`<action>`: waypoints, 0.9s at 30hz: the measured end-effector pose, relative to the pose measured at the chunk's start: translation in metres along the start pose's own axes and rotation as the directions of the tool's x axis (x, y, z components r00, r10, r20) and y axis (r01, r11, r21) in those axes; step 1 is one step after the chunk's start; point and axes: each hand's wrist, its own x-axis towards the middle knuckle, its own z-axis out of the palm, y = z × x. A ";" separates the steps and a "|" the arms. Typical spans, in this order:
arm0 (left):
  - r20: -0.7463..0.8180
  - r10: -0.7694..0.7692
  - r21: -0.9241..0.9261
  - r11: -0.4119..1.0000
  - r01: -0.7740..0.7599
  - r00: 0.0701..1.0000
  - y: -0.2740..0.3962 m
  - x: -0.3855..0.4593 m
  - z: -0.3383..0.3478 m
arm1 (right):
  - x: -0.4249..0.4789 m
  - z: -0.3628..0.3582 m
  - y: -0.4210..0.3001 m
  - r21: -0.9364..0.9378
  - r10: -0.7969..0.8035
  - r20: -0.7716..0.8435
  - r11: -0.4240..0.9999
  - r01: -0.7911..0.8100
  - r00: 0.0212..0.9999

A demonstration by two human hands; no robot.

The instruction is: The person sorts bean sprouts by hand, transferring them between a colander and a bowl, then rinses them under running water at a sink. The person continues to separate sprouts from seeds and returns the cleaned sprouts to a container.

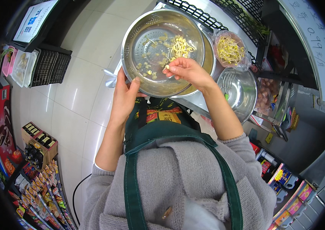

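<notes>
A perforated stainless-steel colander (pixel 139 31) rests over another steel basin (pixel 208 57) at the counter's edge. My left hand (pixel 126 92) grips its near-left rim, thumb on the inner side. Over the colander's right half, my right hand (pixel 187 72) pinches a small pale-yellow bean sprout piece (pixel 167 67) between thumb and fingertips. A clump of soybean sprouts (pixel 181 47) lies just beyond those fingers. Loose bean skins (pixel 148 54) and a few stray sprout pieces are scattered across the colander's bottom.
Right of the colander sit a plastic-lined container of sprouts (pixel 231 49) and a steel bowl (pixel 241 95) with a green-handled fork-like utensil (pixel 228 83). Black plastic crates (pixel 197 13) border the counter's back. On the left, a black crate (pixel 51 66) and boxed bottles (pixel 39 145) stand beyond the tiled floor (pixel 70 103).
</notes>
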 end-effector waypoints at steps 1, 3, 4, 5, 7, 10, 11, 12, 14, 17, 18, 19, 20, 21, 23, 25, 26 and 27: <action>0.005 -0.016 -0.005 1.000 0.016 1.000 0.000 0.000 0.000 | 0.003 0.002 0.002 -0.026 0.006 -0.015 1.000 -0.006 1.000; 0.010 -0.034 -0.010 0.999 0.034 0.999 0.000 0.000 0.000 | 0.006 0.006 0.004 -0.045 0.019 -0.057 0.999 -0.022 0.998; 0.009 -0.036 -0.010 0.999 0.036 0.999 0.000 -0.001 0.000 | 0.007 0.007 0.004 -0.055 0.026 -0.077 0.998 -0.030 0.997; 0.007 -0.038 -0.011 0.999 0.038 0.999 0.000 -0.001 0.000 | 0.008 0.008 0.004 -0.062 0.037 -0.096 0.997 -0.043 0.995; 0.004 -0.037 -0.009 0.999 0.037 0.999 -0.001 -0.001 0.001 | 0.009 0.009 0.005 -0.077 0.058 -0.135 0.995 -0.069 0.989; 0.004 -0.034 -0.004 0.999 0.034 0.999 -0.002 -0.002 0.000 | 0.013 0.008 0.009 -0.159 0.026 -0.156 0.986 -0.051 0.987; 0.005 -0.033 -0.002 0.999 0.033 0.999 -0.002 -0.002 0.000 | 0.013 0.008 0.010 -0.176 0.021 -0.167 0.983 -0.051 0.986; 0.004 -0.034 -0.001 0.999 0.034 0.999 -0.003 -0.002 0.000 | 0.013 0.008 0.011 -0.194 0.016 -0.179 0.980 -0.051 0.984; 0.003 -0.036 0.002 0.999 0.036 0.999 -0.003 -0.001 0.000 | 0.013 0.010 0.010 -0.209 0.007 -0.200 0.977 -0.050 0.980; 0.008 -0.035 -0.002 0.999 0.035 0.999 -0.002 -0.001 0.001 | 0.012 0.011 0.008 -0.213 -0.009 -0.217 0.976 -0.039 0.976; 0.009 -0.034 -0.004 0.999 0.034 0.999 -0.002 -0.001 0.001 | 0.011 0.011 0.008 -0.225 -0.019 -0.218 0.974 -0.031 0.976; 0.010 -0.033 -0.005 0.999 0.033 0.999 -0.002 -0.001 0.001 | 0.011 0.010 0.007 -0.236 -0.028 -0.218 0.971 -0.024 0.976; 0.012 -0.032 -0.007 0.999 0.032 0.999 -0.003 -0.001 0.001 | 0.011 0.010 0.008 -0.243 -0.055 -0.217 0.970 0.001 0.975; 0.011 -0.035 -0.005 0.999 0.035 0.999 -0.002 -0.001 0.001 | 0.011 0.010 0.008 -0.250 -0.083 -0.217 0.968 0.027 0.973; 0.009 -0.041 0.000 0.999 0.041 0.999 -0.001 0.000 0.002 | 0.011 0.008 0.009 -0.256 -0.114 -0.213 0.965 0.057 0.970; 0.015 -0.033 -0.002 0.999 0.033 0.999 -0.002 0.000 0.002 | 0.011 0.007 0.010 -0.254 -0.119 -0.205 0.965 0.064 0.971; 0.017 -0.029 -0.003 1.000 0.029 0.999 -0.002 0.000 0.002 | 0.010 0.008 0.010 -0.336 -0.168 -0.254 0.939 0.076 0.952; 0.018 -0.027 -0.008 1.000 0.027 0.999 -0.002 0.000 0.002 | 0.010 0.010 0.011 -0.415 -0.219 -0.298 0.906 0.081 0.929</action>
